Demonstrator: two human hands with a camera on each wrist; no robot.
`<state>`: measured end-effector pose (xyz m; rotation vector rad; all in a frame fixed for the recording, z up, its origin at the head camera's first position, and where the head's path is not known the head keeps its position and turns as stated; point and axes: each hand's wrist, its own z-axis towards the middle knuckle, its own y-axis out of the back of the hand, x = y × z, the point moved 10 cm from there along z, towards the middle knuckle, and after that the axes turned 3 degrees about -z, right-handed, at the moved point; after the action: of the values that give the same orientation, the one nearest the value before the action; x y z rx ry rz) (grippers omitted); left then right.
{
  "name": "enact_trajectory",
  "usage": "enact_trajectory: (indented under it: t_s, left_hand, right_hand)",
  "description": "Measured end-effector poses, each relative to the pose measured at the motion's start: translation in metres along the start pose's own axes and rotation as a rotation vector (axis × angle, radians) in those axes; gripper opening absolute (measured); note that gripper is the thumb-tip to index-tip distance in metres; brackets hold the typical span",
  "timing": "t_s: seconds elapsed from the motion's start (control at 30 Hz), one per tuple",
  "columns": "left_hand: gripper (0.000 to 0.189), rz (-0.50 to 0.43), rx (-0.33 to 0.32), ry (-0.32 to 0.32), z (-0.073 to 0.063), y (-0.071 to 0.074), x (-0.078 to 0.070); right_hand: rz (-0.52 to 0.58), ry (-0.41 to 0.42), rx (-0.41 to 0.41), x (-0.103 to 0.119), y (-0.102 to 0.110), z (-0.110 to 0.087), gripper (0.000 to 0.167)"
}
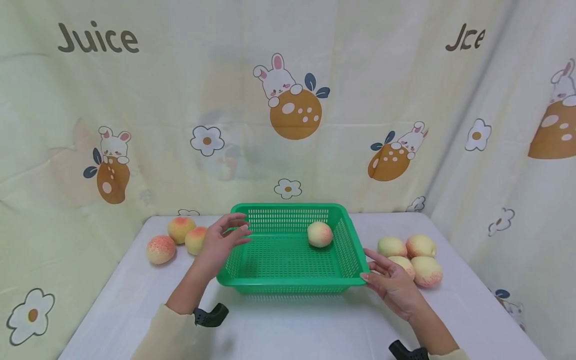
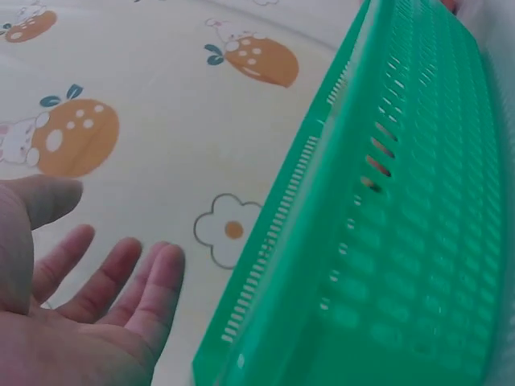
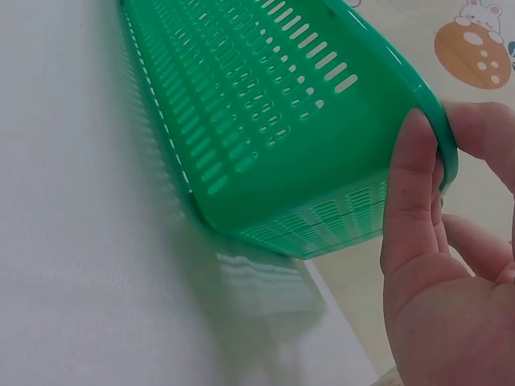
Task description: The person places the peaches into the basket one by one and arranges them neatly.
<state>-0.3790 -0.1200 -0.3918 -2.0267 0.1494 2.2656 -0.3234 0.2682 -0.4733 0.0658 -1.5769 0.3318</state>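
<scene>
A green plastic basket (image 1: pixel 288 281) with slotted walls sits in the middle of the table. One peach (image 1: pixel 320 234) lies inside it, toward the back right. My right hand (image 1: pixel 392 285) pinches the basket's right front corner, and in the right wrist view the thumb (image 3: pixel 414 161) lies against the outer side of the rim with fingers behind it. At the left side, my left hand (image 1: pixel 223 240) overlaps the basket's edge in the head view, fingers loosely spread. The left wrist view shows that hand (image 2: pixel 96 314) apart from the rim, holding nothing.
Left of the basket lie three peaches, the nearest a reddish peach (image 1: pixel 161 249). Several paler peaches, one of them a peach (image 1: pixel 426 272) at the front, cluster beside my right hand. A patterned curtain (image 1: pixel 243 100) hangs behind the white table (image 1: pixel 279 330).
</scene>
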Motion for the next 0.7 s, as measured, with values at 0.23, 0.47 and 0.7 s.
enact_trajectory:
  t_s: [0.23,0.47,0.7]
  left_hand:
    - [0.041,-0.058,-0.053,-0.01,-0.011,0.02,0.003]
    - [0.04,-0.035,-0.079,-0.02,-0.019,0.031,0.003]
    - [0.041,-0.009,-0.082,-0.046,-0.027,0.037,0.004]
  right_hand:
    - [0.005,0.012,-0.011,0.001,0.001,-0.001,0.067]
    - [0.026,0.029,-0.006,0.001,0.0,-0.001,0.065]
    - [0.032,0.032,-0.006,0.0,0.001,-0.002,0.063]
